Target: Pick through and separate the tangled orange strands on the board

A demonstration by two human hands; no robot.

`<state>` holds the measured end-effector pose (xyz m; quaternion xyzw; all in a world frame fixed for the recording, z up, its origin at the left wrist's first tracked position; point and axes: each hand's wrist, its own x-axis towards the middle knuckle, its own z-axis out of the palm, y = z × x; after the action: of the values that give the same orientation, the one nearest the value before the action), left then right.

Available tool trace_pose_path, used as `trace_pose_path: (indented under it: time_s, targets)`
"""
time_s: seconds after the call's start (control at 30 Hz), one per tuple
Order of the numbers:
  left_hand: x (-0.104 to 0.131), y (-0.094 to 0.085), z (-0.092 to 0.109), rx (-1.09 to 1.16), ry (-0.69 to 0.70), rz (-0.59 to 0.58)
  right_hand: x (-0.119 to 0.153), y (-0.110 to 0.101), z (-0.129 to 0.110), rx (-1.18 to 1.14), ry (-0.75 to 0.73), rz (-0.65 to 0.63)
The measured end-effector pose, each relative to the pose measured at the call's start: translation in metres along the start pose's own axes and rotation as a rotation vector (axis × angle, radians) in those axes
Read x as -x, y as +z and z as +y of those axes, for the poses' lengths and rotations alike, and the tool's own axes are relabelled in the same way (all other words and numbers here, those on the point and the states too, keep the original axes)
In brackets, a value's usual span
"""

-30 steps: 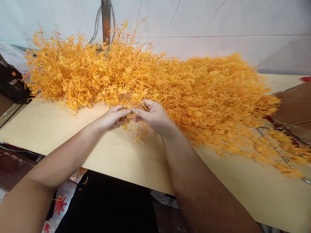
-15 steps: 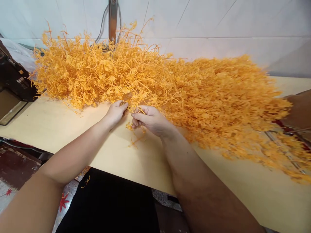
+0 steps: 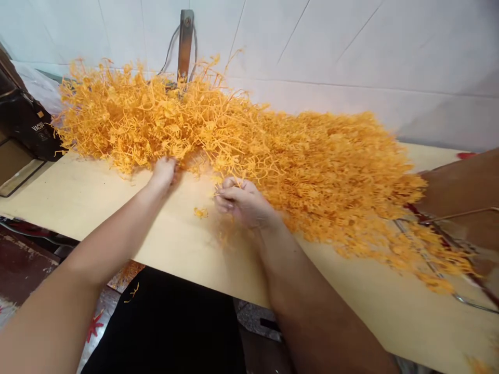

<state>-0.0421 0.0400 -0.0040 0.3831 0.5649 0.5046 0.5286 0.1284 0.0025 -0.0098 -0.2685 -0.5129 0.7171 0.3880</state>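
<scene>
- My left hand (image 3: 163, 171) reaches into the near edge of the heap of orange strands (image 3: 249, 150); its fingers are buried among the strands, so I cannot tell whether they are gripping anything.
- My right hand (image 3: 241, 202) rests on the bench (image 3: 78, 197) just at the heap's near edge, fingers curled in and pinching a few thin orange strands between thumb and fingertips.
- The two hands are apart, with bare bench between them.
- The heap of orange strands lies along the far side of the bench against the white wall (image 3: 351, 47), running from the left end out to the right, where it thins and trails over a wire rack (image 3: 440, 270).
- A small loose orange bit (image 3: 200, 212) lies on the bench on the near side of the heap, between my hands.
- Behind the heap a metal post (image 3: 186, 41) with cables stands against the wall.
- Left of the heap sits a dark box (image 3: 27, 124).
- Right of the heap is a brown board (image 3: 463, 192).
</scene>
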Motion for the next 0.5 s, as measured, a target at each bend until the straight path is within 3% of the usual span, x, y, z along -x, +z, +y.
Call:
trace_pose_path:
  time_s: [0.07,0.23,0.5]
  targets:
    - [0.008,-0.001,0.001,-0.064,0.021,-0.033,-0.005,-0.005,0.006,0.083,0.005,0.115]
    - [0.019,0.004,-0.002,-0.171,0.047,-0.245,-0.016,-0.009,0.018,0.323,0.043,0.287]
    - [0.020,0.008,-0.006,-0.309,0.171,-0.309,-0.009,-0.007,0.010,0.625,-0.145,0.318]
